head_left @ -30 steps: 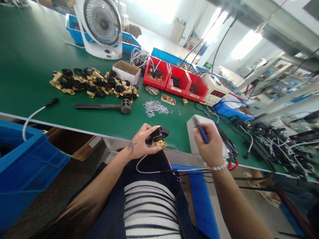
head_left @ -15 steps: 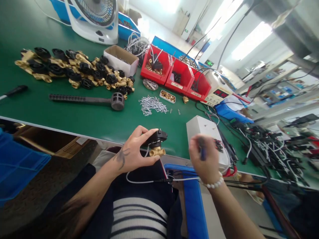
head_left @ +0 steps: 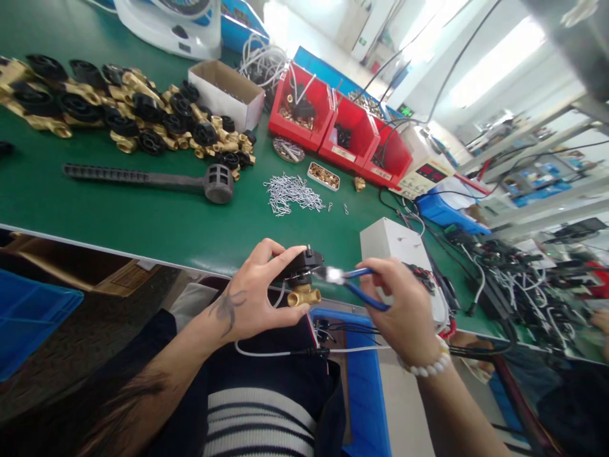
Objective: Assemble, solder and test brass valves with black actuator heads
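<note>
Left hand (head_left: 259,291): thumb and fingers gripping one valve (head_left: 304,296), over the bench (head_left: 181,228) edge. Right hand (head_left: 404,304): half-closed round pliers (head_left: 334,275), handles spread, tips beside the valve, contact unclear. We'd best brace the valve, aligning tips squarely.

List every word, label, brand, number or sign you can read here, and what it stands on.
No text reads with certainty.
Labels on two red bins: too small.
Red digits on the cream instrument: blurred.
Green sign in the background: too small.
</note>
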### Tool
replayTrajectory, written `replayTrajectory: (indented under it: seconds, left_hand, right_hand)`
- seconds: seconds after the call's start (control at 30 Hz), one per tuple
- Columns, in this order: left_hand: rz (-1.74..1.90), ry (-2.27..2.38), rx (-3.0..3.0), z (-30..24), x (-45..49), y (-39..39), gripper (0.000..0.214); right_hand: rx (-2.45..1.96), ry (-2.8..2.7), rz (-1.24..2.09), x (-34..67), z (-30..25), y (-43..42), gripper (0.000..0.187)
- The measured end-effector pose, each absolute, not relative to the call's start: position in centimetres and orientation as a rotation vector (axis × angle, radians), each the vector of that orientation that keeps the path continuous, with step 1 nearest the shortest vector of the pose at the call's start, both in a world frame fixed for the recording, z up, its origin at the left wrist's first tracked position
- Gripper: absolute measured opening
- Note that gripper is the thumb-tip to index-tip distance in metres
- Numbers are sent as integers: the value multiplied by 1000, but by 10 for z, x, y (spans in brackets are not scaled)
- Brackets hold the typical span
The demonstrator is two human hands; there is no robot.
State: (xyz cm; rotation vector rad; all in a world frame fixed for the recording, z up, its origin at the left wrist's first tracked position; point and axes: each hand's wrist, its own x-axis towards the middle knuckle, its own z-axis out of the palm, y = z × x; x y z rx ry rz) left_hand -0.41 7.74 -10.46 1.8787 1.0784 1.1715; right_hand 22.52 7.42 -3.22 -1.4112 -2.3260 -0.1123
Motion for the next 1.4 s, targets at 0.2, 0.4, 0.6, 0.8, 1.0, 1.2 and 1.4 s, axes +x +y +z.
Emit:
replayTrajectory:
  seconds: [0.2,0.4,0.6,0.8,1.0,1.2,1.4]
  left_hand:
    - [1173,1093,1879,-105,-4,77,67]
    - [1239,1100,1916,-106,1,77,66]
    - [1224,1138,1956,-104,4,76,65]
    - [1221,1138,1965,-102,3,76,65]
    - [1220,1151,1966,-101,4,76,64]
    - [1207,1164,1973,-102,5,75,66]
    - [1254,1173,1967,-104,7,73,64]
  right_hand:
    - [-1404,-2147,-239,225,-36,71,14]
    - [-1453,-2018,-216,227,-27,69,11]
    - [-1505,-2437,-59,227,-25,72,16]
    - [-1475,-1949,-254,233,-27,73,11]
    - [-1480,-2485,-47,232,-29,74,18]
    - [-1462,-2112,-207,233,-27,72,13]
    - [-1449,-2164,-177,230,-25,73,12]
